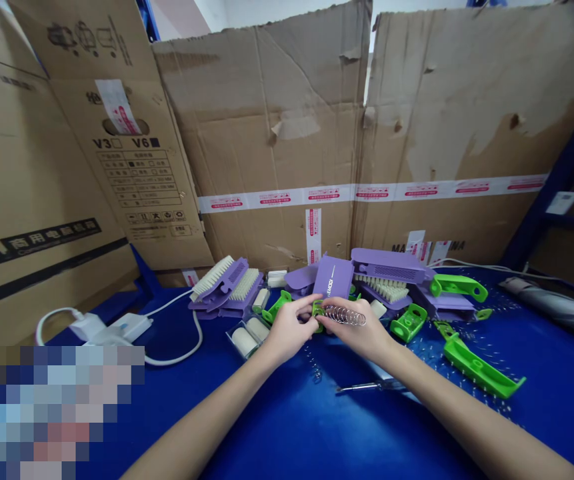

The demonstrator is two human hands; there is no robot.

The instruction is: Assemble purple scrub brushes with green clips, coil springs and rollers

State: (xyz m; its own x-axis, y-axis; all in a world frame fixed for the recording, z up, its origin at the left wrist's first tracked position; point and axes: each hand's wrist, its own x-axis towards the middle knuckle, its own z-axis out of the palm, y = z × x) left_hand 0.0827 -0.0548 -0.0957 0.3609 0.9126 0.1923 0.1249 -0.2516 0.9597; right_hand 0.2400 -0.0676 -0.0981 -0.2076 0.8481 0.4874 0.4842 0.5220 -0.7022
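Note:
Both hands meet near the middle of the blue table. My left hand (287, 328) is closed, its fingertips pinching a small bright green plastic part (318, 308). My right hand (361, 333) is closed too, with a silvery coil spring (345, 315) lying along its thumb and fingers. One end of the spring reaches the green part; whether it is hooked on cannot be made out. Just behind the hands stands a purple plastic piece (335, 275) with white lettering. Fingers hide the lower side of the green part.
Purple brush pieces (231, 287) with cream bristles lie at left, others (391, 270) at right. Green handles (481, 367) and loose springs are at right. A screwdriver (367, 387) lies in front. A clear box (247, 337), a power strip (117, 329) and cardboard walls (267, 133) surround the spot.

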